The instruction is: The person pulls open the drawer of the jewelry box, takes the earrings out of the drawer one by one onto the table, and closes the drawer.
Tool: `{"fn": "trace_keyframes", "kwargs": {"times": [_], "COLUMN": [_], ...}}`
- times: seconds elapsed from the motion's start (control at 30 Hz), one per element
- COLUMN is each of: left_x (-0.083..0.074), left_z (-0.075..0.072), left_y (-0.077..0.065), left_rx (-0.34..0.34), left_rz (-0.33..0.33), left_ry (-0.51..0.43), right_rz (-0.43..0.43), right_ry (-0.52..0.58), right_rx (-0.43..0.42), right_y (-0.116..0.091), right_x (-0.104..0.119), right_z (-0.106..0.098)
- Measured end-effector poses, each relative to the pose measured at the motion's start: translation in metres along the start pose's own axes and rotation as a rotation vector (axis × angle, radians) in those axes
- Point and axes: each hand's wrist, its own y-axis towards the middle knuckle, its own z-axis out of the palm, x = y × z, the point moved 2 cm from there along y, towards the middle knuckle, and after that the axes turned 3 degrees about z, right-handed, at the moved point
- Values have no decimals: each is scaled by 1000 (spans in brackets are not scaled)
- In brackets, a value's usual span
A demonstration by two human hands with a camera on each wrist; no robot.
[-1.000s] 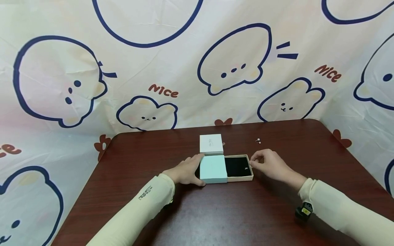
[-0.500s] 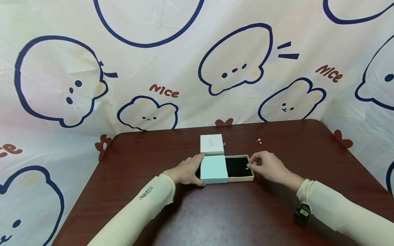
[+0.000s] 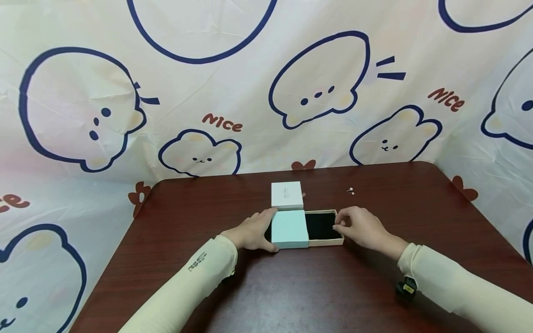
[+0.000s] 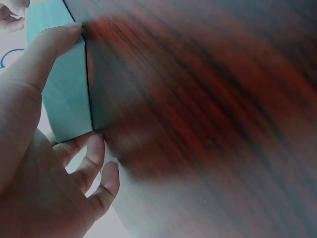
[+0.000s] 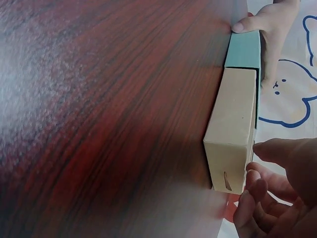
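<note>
My left hand holds the left end of a light teal box sleeve, thumb at the front side and fingers at the back, as the left wrist view also shows. A cream drawer sticks out of the sleeve to the right, lined with a black pad. Over the drawer's right end, my right hand has thumb and forefinger tips down at the pad. These fingertips cover the spot of a small silvery piece of jewellery; whether they pinch it is hidden.
Behind the sleeve stands a white lidded box with small print. A pair of small pearl-like studs lies farther back to the right on the dark wooden table. A patterned cloth hangs behind the table.
My right hand has moved from the drawer's right edge slightly left and down onto the pad, covering the small silvery piece. The left hand and the sleeve stay put.
</note>
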Motion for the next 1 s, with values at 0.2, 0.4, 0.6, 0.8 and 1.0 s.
{"fn": "trace_keyframes", "kwargs": {"times": [0.2, 0.4, 0.6, 0.8, 1.0], "left_x": [0, -1, 0, -1, -1], "left_z": [0, 0, 0, -1, 0], "left_y": [-1, -1, -1, -1, 0], "left_rx": [3, -3, -2, 1, 1], "left_rz": [-1, 5, 5, 6, 1], "left_ry": [-4, -12, -13, -8, -5], "right_rz": [-3, -11, -24, -41, -60], "right_ry": [-37, -86, -103, -148, -183], "right_rx": [-11, -30, -42, -49, -42], "right_y": [0, 1, 1, 1, 3], "right_x": [0, -1, -1, -1, 0], "right_z": [3, 6, 7, 7, 7]}}
